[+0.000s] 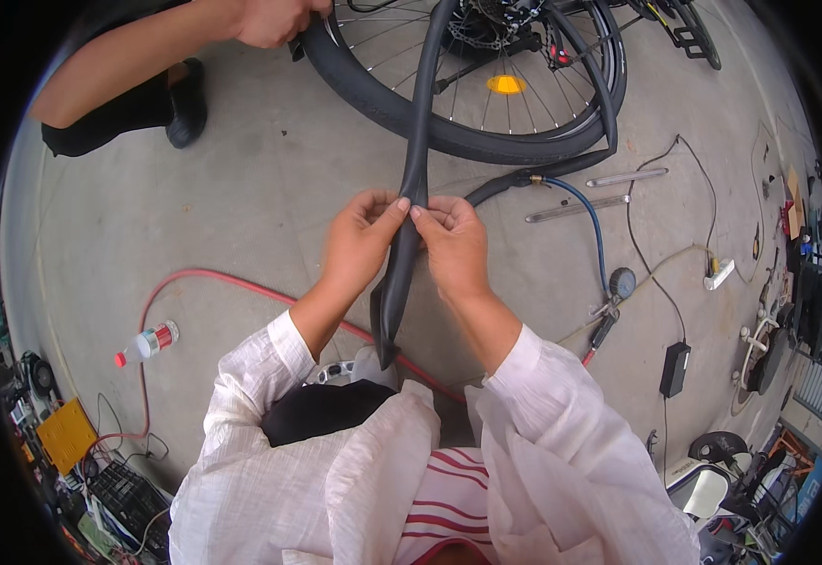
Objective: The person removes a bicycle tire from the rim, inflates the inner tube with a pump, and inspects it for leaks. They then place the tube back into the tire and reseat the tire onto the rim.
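A long black bicycle inner tube (pixel 420 118) runs from the wheel down between my hands and folds back below them. My left hand (pixel 359 240) pinches it from the left with thumb and fingers. From the right, my right hand (pixel 455 247) pinches the same spot, and the two thumbs nearly meet. Beyond them lies a bicycle wheel (pixel 507 118) with a black tire, spokes and an orange reflector. Another stretch of the tube passes along the tire's right side. At its valve a blue hose (pixel 596 235) joins it, leading to an inflator with a round gauge (pixel 623 282).
Another person's hand (pixel 274 21) touches the tire at the upper left. Two metal bars (pixel 577 209) lie right of the tube. A red hose (pixel 213 274) crosses the floor near a plastic bottle (pixel 154 341). Right stand a black power adapter (pixel 675 367) and a power strip (pixel 718 274).
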Demonstrator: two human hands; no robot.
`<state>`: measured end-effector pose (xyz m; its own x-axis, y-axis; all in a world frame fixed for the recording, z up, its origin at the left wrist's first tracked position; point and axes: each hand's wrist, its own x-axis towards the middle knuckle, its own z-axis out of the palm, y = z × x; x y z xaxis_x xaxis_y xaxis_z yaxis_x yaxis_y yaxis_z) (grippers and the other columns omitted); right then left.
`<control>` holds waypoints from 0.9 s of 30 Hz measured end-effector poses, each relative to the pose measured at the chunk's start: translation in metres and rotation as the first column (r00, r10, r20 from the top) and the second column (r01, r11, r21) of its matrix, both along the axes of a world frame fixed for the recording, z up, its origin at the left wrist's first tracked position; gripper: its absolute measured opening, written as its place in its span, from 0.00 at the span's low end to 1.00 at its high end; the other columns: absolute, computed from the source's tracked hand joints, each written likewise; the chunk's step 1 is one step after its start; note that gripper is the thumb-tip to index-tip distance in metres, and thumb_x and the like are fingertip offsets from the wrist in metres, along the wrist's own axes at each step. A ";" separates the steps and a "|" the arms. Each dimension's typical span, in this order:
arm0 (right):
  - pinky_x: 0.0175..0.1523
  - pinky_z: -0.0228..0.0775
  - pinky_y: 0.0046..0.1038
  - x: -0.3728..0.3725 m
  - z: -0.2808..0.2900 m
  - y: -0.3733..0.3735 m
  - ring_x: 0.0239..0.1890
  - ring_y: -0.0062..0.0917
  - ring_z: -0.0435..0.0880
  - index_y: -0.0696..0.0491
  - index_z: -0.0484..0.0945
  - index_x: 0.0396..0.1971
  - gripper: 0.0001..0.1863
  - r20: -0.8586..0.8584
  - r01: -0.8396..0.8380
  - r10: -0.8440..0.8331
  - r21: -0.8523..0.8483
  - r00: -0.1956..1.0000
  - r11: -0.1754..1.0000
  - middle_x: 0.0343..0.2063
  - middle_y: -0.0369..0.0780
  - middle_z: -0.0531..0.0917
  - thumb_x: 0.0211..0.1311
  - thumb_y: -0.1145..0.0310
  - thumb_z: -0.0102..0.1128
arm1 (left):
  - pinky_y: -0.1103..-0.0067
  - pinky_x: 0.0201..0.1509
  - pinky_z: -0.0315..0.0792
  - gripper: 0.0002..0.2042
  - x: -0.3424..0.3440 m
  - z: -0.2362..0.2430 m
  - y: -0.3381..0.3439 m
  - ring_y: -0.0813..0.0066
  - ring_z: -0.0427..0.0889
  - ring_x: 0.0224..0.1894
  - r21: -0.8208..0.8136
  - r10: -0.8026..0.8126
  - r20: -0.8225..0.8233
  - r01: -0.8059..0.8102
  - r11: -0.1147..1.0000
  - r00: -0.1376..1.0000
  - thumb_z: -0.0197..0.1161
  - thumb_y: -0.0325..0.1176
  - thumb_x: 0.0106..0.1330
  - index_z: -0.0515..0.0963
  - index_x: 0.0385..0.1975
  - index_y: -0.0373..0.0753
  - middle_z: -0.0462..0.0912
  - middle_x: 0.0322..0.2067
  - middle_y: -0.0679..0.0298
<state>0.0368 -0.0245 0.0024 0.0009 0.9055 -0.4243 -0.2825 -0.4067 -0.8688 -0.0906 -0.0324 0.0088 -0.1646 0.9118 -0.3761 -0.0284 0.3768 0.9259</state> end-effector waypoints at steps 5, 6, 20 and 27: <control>0.27 0.69 0.18 0.006 -0.002 -0.002 0.26 0.14 0.78 0.61 0.74 0.40 0.10 0.069 -0.013 0.007 0.080 0.998 0.997 0.27 0.37 0.82 0.62 0.74 0.63 | 0.83 0.34 0.72 0.12 0.002 -0.008 0.009 0.82 0.78 0.28 -0.006 -0.026 0.045 0.026 1.000 0.999 0.63 0.36 0.68 0.80 0.36 0.30 0.82 0.28 0.65; 0.28 0.69 0.17 0.009 -0.003 -0.002 0.26 0.14 0.78 0.61 0.74 0.40 0.10 0.051 0.001 -0.004 0.067 0.999 0.998 0.27 0.37 0.82 0.62 0.73 0.63 | 0.83 0.35 0.73 0.12 0.003 -0.008 0.010 0.81 0.79 0.28 -0.025 -0.025 0.081 0.027 0.999 0.996 0.62 0.36 0.68 0.80 0.36 0.30 0.83 0.28 0.65; 0.31 0.68 0.18 0.022 -0.017 0.008 0.27 0.15 0.75 0.60 0.80 0.32 0.06 0.035 -0.010 0.012 -0.041 0.999 0.999 0.27 0.36 0.81 0.60 0.73 0.65 | 0.79 0.37 0.76 0.13 0.005 -0.019 0.011 0.76 0.82 0.32 -0.122 -0.060 0.253 0.093 0.988 0.966 0.58 0.34 0.70 0.81 0.40 0.28 0.85 0.32 0.61; 0.34 0.66 0.18 0.029 -0.013 0.009 0.26 0.16 0.73 0.57 0.79 0.31 0.05 -0.278 -0.009 -0.031 -0.139 0.960 0.990 0.25 0.33 0.80 0.64 0.72 0.61 | 0.77 0.42 0.77 0.12 0.004 -0.012 0.011 0.75 0.83 0.34 -0.160 -0.028 0.389 0.097 0.982 0.921 0.59 0.36 0.70 0.81 0.39 0.33 0.85 0.34 0.61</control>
